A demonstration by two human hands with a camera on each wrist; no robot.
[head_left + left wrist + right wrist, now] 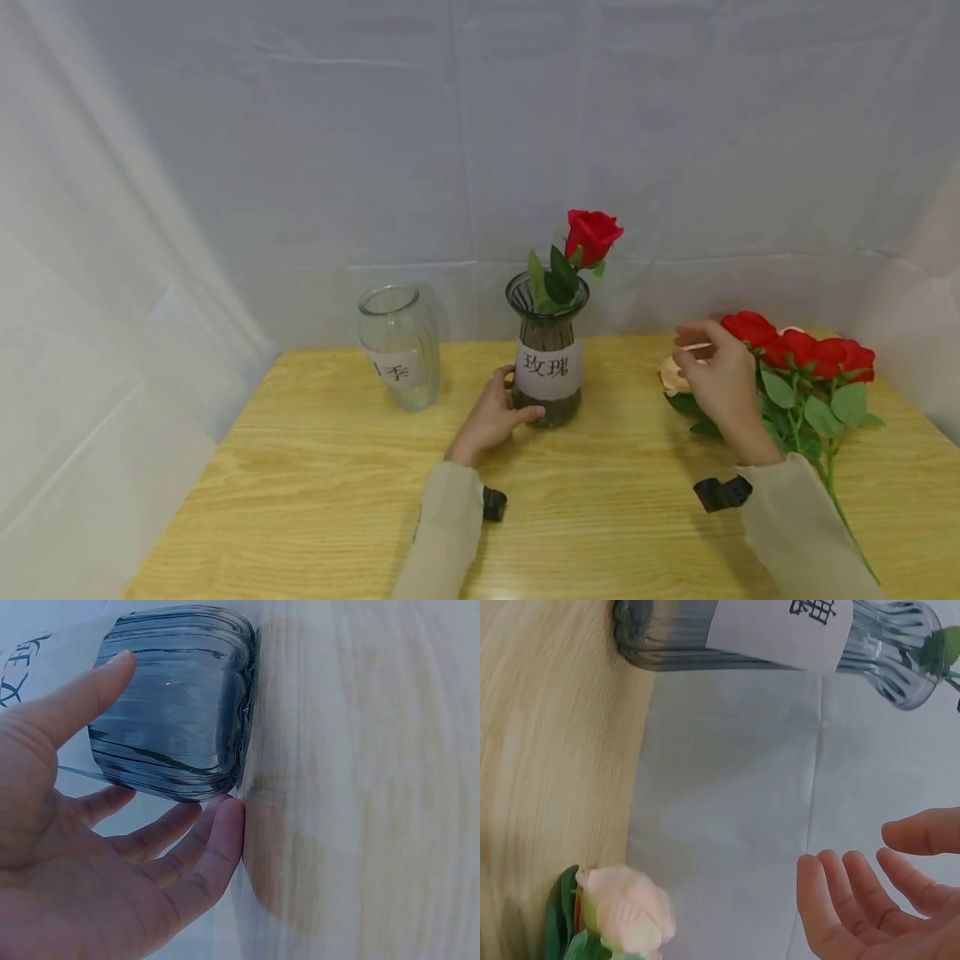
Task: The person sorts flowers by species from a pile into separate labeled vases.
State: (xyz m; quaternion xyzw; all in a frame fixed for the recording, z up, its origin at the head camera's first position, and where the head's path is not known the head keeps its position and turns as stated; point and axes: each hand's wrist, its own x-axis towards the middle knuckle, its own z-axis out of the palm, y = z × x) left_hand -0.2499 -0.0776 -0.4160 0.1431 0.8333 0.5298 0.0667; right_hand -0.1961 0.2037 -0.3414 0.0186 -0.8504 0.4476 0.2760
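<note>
A dark grey glass vase (547,408) stands upright on the table with a white paper label. Its one red rose (592,236) leans right above the flared rim. My left hand (491,417) holds the vase low down, thumb across the front and fingers curved around the left side. The left wrist view shows those fingertips (229,817) right at the vase's base. Raised above the table to the right, my right hand (722,387) has nothing between its loosely bent fingers. Behind it lies a peach rose (626,911), partly hidden by the hand in the head view.
A clear glass vase (423,358), also labelled, stands left of the grey one. Several red roses (828,358) with green leaves and long stems lie at the right of the wooden table (315,500). White cloth (337,167) hangs behind the table.
</note>
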